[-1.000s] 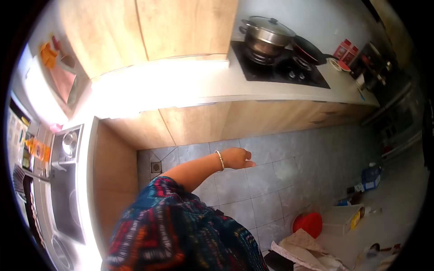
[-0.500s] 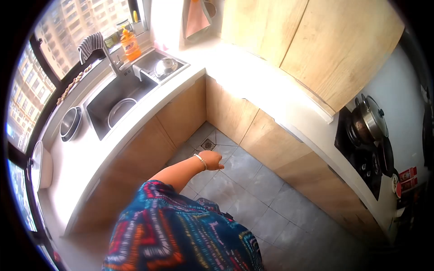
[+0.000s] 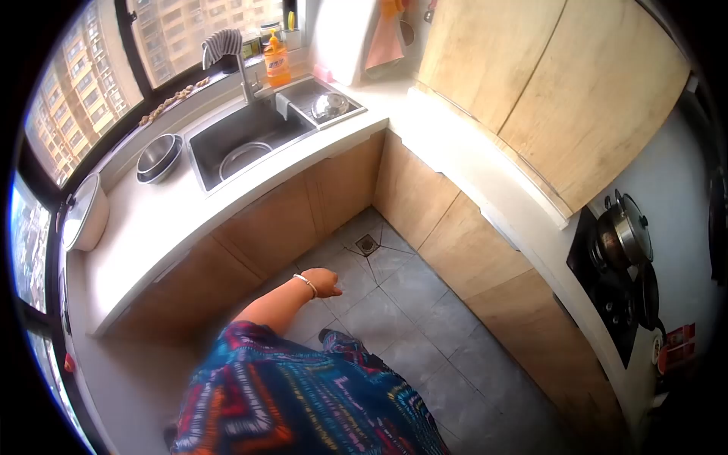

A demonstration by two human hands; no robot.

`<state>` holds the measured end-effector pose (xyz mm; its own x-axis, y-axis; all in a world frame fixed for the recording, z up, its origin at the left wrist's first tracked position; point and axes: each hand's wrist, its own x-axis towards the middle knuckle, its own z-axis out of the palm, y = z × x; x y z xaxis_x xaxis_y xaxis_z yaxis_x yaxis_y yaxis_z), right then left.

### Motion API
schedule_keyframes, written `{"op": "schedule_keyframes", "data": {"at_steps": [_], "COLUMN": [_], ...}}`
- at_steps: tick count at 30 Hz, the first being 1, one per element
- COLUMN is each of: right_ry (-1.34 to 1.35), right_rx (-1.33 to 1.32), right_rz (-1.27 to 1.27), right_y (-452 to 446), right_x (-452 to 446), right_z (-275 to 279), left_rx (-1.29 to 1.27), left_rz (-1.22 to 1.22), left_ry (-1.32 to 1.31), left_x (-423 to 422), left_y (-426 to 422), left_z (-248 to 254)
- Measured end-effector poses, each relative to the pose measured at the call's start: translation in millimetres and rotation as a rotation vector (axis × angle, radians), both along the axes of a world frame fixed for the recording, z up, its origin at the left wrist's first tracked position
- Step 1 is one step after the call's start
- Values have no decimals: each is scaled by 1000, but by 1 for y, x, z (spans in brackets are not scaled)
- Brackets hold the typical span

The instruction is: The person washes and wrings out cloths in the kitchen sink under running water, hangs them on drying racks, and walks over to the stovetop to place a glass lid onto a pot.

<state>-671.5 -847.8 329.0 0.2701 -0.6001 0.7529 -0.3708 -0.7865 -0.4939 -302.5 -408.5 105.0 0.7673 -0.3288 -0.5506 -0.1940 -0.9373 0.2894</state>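
Note:
My left hand hangs over the grey tiled floor, in front of the lower cabinets. Its fingers are curled in and nothing shows in them. A light bracelet circles the wrist. The patterned dark shirt fills the bottom of the view. No part of my right hand can be seen. Just beyond the left hand, a square floor drain is set in the tiles.
A sink with a faucet lies under the window, an orange bottle behind it. Metal bowls and a white basin stand on the left counter. A lidded pot sits on the stove at right.
The view has swung from the stove side toward the sink and window. My left hand, its finger and thumb apart earlier, now appears curled and sits further left in view.

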Motion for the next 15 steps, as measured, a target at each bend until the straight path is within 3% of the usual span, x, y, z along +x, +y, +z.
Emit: {"op": "schedule_keyframes", "data": {"at_steps": [3,4,5,8,15], "right_ry": [-2,102,3,-55,-176], "right_rx": [15,205,186,210,187], "right_rz": [36,-132,-65,-178,-280], "right_y": [14,13,28,51,86], "right_x": [-1,-56,-54,-82,-153], "right_z": [3,-9,-4,-1,-18], "left_rx": [17,27,-53,38,-53], "left_rz": [-45,-159,-88,-99,-346], "left_ry": [-33,-29,-45,-46,-101], "left_x": [2,12,1,5,5], "left_y": [9,18,6,-9,-86], "left_z": [-20,-52,-19,-31,3]}}
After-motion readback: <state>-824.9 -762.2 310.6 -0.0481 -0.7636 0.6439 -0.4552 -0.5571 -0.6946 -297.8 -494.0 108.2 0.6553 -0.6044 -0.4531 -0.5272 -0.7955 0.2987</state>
